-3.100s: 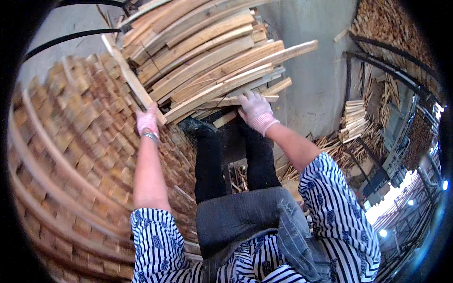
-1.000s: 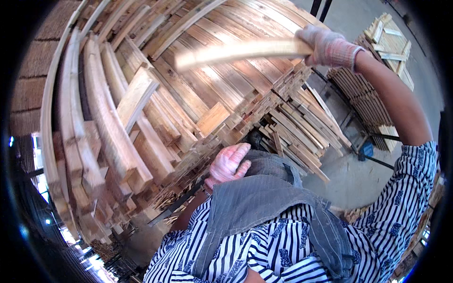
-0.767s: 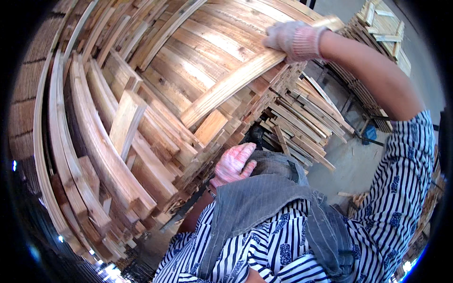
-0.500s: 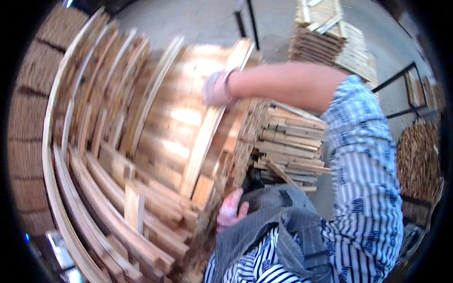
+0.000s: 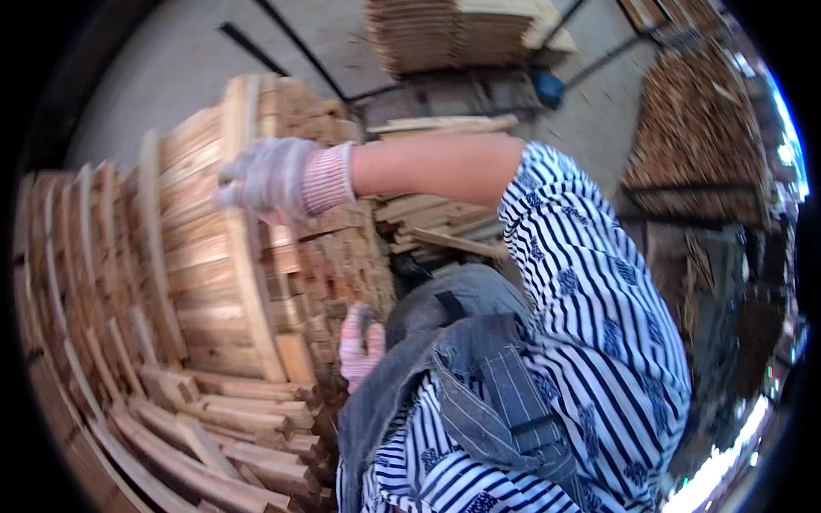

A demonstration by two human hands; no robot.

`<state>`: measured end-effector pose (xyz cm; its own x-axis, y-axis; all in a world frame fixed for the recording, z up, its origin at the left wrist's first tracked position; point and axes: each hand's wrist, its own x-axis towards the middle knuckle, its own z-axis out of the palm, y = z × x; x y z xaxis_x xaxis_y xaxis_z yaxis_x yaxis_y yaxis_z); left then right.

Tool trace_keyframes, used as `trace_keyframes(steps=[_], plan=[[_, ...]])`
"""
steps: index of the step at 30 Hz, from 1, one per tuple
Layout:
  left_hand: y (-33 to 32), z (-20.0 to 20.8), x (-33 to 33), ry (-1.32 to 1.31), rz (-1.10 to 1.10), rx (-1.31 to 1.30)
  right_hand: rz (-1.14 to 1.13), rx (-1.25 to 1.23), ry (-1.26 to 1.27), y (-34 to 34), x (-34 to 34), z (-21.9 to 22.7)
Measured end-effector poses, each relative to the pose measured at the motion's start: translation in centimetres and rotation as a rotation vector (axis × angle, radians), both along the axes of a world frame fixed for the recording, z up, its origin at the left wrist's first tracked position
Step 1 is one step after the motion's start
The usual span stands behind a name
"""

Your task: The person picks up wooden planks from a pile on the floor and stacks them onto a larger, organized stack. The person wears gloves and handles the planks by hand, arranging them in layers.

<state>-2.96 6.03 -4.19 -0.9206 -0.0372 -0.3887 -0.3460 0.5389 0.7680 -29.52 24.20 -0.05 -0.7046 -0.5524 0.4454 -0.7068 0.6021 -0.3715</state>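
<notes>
My right arm, in a striped sleeve, reaches across to a panel of pale wooden slats (image 5: pixel 201 256). My gloved right hand (image 5: pixel 265 179) is closed over a long wooden batten (image 5: pixel 250 291) on that panel, its fingertips curled at the batten's edge and slightly blurred. My gloved left hand (image 5: pixel 361 346) is low beside my grey apron (image 5: pixel 453 299), its thumb and fingers apart and nothing seen in them. It is close to a stack of wood pieces (image 5: pixel 338 274), whose cut ends face me. The left wrist is hidden by the apron.
More slatted panels with battens (image 5: pixel 90 248) stand in a row on the left. Short wooden blocks and boards (image 5: pixel 248 419) lie below them. Loose strips (image 5: pixel 436 222) are heaped beyond my arm. Stacked panels (image 5: pixel 453 34), a blue container (image 5: pixel 548 90) and a wood pile (image 5: pixel 697 128) stand farther off.
The view has swung to the right, so the panels now appear farther left. My right hand is still at the batten, and my left hand remains low by the apron with fingers apart.
</notes>
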Motion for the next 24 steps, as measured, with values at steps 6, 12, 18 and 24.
trace_keyframes(steps=[6,12,18,24], plan=[[-3.0,-9.3,-0.4,-0.246,0.025,0.402,-1.191,-0.363,-1.15,16.8,20.8,-24.2],[3.3,-20.7,0.1,-0.697,0.082,0.509,-0.984,-0.139,-1.834,18.6,50.6,-34.0],[7.5,-45.9,1.9,-1.226,0.22,0.347,-1.254,-0.446,-1.827,17.8,56.4,-42.1],[15.3,-61.0,2.7,-1.316,0.448,0.473,-1.606,-0.383,-1.374,29.7,48.8,-53.5]])
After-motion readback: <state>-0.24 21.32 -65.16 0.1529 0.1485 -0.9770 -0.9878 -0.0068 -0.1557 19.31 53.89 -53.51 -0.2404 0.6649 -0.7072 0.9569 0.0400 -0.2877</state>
